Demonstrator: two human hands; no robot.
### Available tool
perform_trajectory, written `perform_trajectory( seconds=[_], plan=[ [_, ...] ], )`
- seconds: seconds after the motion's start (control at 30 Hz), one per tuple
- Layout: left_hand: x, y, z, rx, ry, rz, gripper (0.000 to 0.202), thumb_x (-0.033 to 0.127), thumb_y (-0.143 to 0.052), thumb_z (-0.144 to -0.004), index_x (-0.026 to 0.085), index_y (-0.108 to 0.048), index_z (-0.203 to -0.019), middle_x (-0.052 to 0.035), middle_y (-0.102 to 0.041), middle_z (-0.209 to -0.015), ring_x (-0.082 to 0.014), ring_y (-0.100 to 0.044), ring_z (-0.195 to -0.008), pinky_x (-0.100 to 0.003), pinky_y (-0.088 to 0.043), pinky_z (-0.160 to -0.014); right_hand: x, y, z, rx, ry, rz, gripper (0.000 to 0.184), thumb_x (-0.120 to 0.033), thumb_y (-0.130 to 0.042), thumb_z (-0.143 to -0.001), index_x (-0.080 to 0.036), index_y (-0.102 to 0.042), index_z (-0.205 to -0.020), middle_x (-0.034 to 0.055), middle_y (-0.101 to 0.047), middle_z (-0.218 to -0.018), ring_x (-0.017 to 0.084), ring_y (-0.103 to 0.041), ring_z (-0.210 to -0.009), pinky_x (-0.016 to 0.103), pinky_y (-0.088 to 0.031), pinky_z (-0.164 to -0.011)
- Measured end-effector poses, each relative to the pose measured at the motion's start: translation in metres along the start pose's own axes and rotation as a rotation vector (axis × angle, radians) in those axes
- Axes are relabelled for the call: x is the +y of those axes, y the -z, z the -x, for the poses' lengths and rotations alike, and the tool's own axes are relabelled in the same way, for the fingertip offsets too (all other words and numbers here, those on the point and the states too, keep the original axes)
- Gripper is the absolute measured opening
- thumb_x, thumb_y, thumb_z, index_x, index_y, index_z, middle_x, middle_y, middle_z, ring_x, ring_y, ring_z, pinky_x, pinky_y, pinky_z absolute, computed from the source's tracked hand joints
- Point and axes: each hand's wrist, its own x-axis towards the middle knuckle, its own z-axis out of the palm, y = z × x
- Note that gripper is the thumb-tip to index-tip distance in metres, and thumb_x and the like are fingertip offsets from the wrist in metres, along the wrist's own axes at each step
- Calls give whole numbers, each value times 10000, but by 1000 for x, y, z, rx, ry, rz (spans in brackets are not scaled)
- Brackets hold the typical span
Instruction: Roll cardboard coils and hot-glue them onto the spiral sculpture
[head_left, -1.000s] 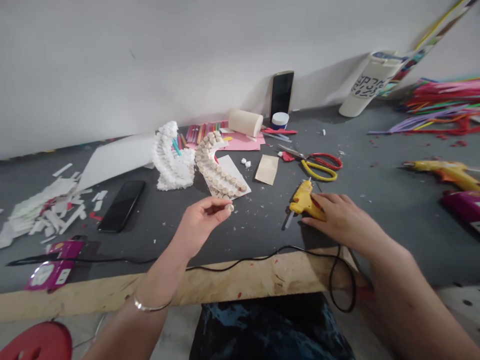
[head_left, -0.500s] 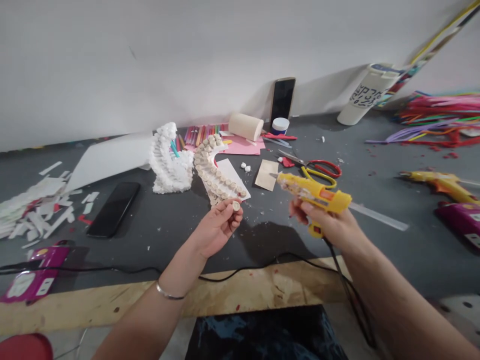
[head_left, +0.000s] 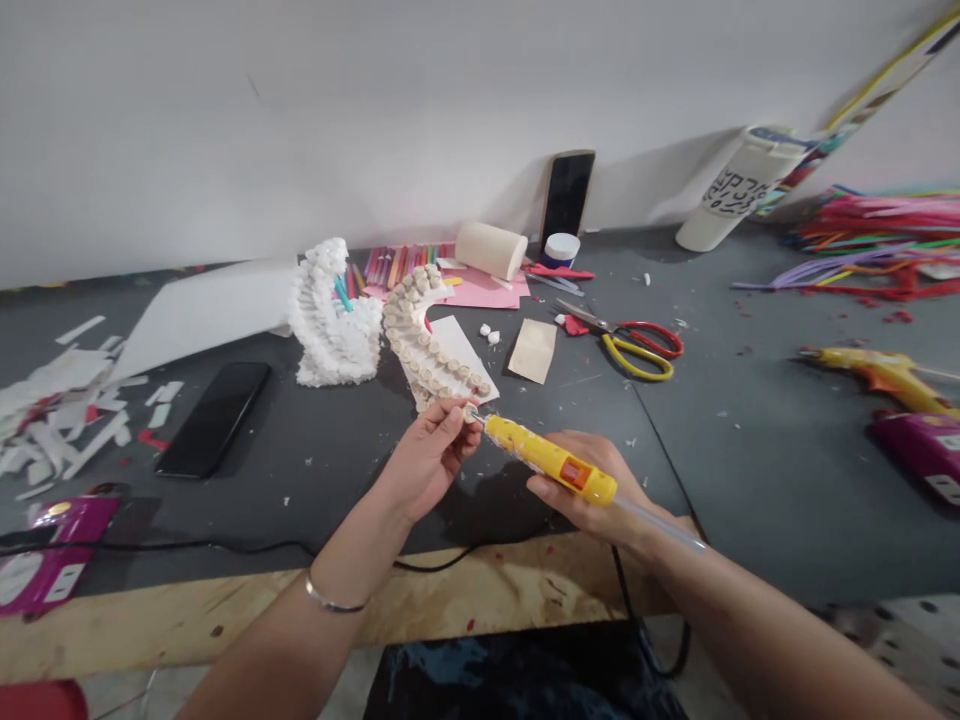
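Note:
Between the fingertips of my left hand [head_left: 435,450] is a small round cream-coloured piece [head_left: 469,411], mostly covered by the fingers and a nozzle. My right hand [head_left: 600,480] is wrapped around a yellow hot glue gun [head_left: 551,458], with a clear glue stick [head_left: 667,527] poking out of its back. The gun's tip is at the cream piece, touching or very close. Just beyond my left hand lies a curved white form [head_left: 431,345] lined with rows of similar cream pieces. A curved white form with a fluffy, lumpy surface [head_left: 330,320] stands to its left.
Scissors [head_left: 637,345] lie open right of a beige paper square [head_left: 532,350]. A black phone [head_left: 214,420] and paper scraps [head_left: 67,420] are at left. Another glue gun [head_left: 877,370] and a tumbler [head_left: 739,190] are at right. A black cable [head_left: 442,567] runs along the table's front edge.
My right hand has brought the glue gun left and down, so its nozzle now meets the cream piece. My left hand has stayed almost in place, holding the piece.

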Motion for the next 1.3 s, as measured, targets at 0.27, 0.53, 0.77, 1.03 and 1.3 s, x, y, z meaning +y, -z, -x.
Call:
perform_trajectory(
  seconds=[0.27,0.53,0.77,1.03,1.3],
  plan=[
    [0,-1,0,10,-17,-24,329,309,-860,-659,135,-686,-876,4,-637,-644,-59,-569,-583,-143,-451,-558,5,-3,5,-16,-73,76,405,-479,-465,-915,-210,-505,-615,-2,-551,-559,120,-478,-490,262,-337,-505],
    [0,-1,-1,4,-12,-35,339,324,-865,-648,146,-696,-882,7,-648,-647,-57,-579,-585,-142,-464,-566,4,-3,5,-29,-89,96,421,-496,-452,-920,-207,-511,-619,2,-563,-565,122,-482,-502,262,-331,-510],
    [-2,2,-2,26,-39,-14,346,311,-881,-618,142,-696,-857,5,-656,-683,-58,-578,-591,-151,-470,-572,4,-2,6,-40,-57,118,441,-513,-454,-924,-206,-503,-612,-6,-528,-540,117,-470,-480,260,-318,-508],
    [-4,6,-3,-14,-22,-49,350,345,-860,-654,139,-705,-891,-5,-663,-678,-59,-585,-603,-133,-471,-568,4,0,6,-54,-118,98,455,-520,-426,-924,-194,-536,-628,17,-573,-574,119,-485,-510,259,-321,-533],
    [-3,3,-3,43,-21,-22,379,320,-901,-578,125,-723,-850,7,-658,-656,-43,-577,-558,-119,-479,-548,1,0,5,-51,-59,136,449,-506,-450,-918,-197,-495,-595,-8,-510,-533,109,-446,-491,253,-301,-527]
  ],
)
